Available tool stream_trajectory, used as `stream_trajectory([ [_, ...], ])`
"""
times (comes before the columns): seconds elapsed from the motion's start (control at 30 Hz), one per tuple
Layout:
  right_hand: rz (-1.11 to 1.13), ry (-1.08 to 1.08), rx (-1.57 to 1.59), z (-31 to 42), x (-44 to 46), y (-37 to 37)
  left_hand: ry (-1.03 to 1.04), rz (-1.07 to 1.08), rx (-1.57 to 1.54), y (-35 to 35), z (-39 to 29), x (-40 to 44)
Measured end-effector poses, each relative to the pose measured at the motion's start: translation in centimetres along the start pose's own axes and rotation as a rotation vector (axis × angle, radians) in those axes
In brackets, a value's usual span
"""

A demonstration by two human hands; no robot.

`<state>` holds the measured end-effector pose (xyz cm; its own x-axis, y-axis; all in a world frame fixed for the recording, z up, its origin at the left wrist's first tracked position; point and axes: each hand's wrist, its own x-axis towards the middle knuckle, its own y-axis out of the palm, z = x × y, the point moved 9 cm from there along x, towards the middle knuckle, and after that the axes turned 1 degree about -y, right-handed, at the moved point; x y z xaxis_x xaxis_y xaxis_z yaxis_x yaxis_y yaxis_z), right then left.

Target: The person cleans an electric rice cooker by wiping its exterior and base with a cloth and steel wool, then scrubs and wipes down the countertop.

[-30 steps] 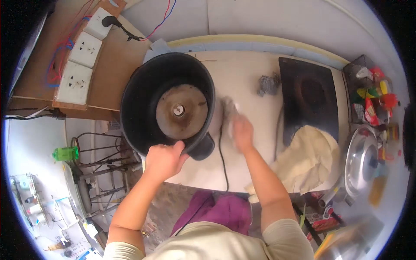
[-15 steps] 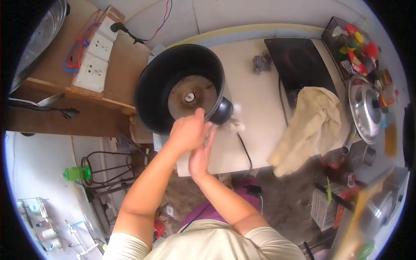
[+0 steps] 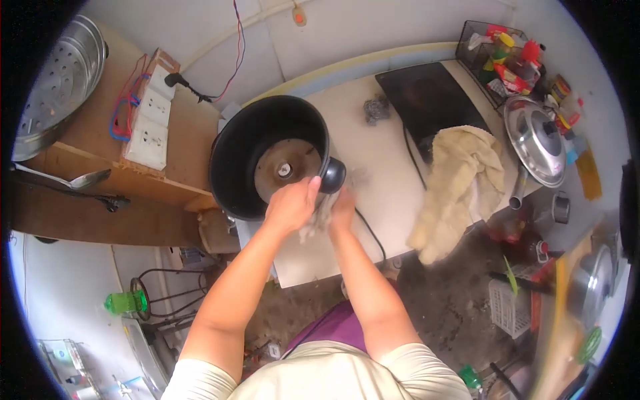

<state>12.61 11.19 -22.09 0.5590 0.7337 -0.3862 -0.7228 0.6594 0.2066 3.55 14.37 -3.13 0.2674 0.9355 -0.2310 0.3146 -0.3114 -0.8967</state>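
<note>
A black rice cooker (image 3: 230, 180) without its inner pot is tipped toward me on the white table, its brown-stained heating plate (image 3: 270, 175) showing inside. My left hand (image 3: 291, 205) grips the near rim, thumb up beside the rounded black handle (image 3: 333, 175). Just right of it, my right hand (image 3: 343, 212) holds a greyish rag (image 3: 319, 220) against the cooker's outer side, below the handle. Motion blurs the rag and that hand's fingers. From beneath the cooker a black cord (image 3: 373, 235) runs over the table edge.
A black induction cooktop (image 3: 430, 100) lies at the back right, partly under a beige towel (image 3: 460, 187). Nearby are a scouring pad (image 3: 377, 111), a lidded steel pan (image 3: 537, 140) and a wire basket (image 3: 467, 50) of bottles. Power sockets (image 3: 152, 127) line the wooden shelf at left.
My right hand has moved right, away from my left, with the rag beneath the handle. The cooker sits lower in view as the camera has shifted. My left hand stays at the rim.
</note>
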Motion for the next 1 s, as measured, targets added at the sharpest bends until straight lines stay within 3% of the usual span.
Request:
stream_trajectory([
  [0.1, 0.059, 0.018, 0.054, 1.6, -3.6, -0.8, 0.035, -0.009, -0.049, -0.3, -0.1, -0.4],
  [0.23, 0.155, 0.201, 0.61, 8.9, -6.0, 0.2, 0.24, 0.042, -0.12, -1.1, 0.3, -2.2],
  [0.27, 0.176, 0.031, 0.387, 10.8, -4.7, 0.3, 0.317, 0.055, -0.128, -1.5, 0.7, -2.9],
  [0.33, 0.205, -0.304, -0.063, 14.3, -2.2, 1.6, 0.286, 0.245, 0.163, -2.4, 2.9, -4.1],
  [0.4, 0.245, -0.421, -0.299, 15.7, -0.2, 2.7, 0.323, 0.224, 0.387, -2.9, 6.5, -4.6],
  [0.43, 0.255, -0.41, -0.311, 16.0, 0.6, 3.1, 0.48, 0.025, 0.304, -3.8, 5.7, -4.9],
  [0.5, 0.264, -0.396, -0.337, 16.6, 1.4, 3.5, 0.443, 0.005, 0.366, -3.2, 5.9, -4.3],
  [0.67, 0.012, -0.3, -0.241, 15.2, -0.2, 1.8, 0.43, -0.175, 0.339, -2.8, 4.7, -4.3],
  [0.83, 0.079, -0.104, -0.088, 10.1, -2.6, 1.5, 0.315, -0.27, 0.334, -2.1, 3.2, -3.8],
  [0.93, -0.16, -0.269, -0.208, 10.6, -4.2, -0.7, 0.17, -0.217, 0.323, -0.6, 0.6, -3.3],
  [1.0, -0.071, -0.229, -0.213, 12.4, -3.1, -2.1, 0.169, -0.176, 0.223, 0.2, -0.9, -3.5],
])
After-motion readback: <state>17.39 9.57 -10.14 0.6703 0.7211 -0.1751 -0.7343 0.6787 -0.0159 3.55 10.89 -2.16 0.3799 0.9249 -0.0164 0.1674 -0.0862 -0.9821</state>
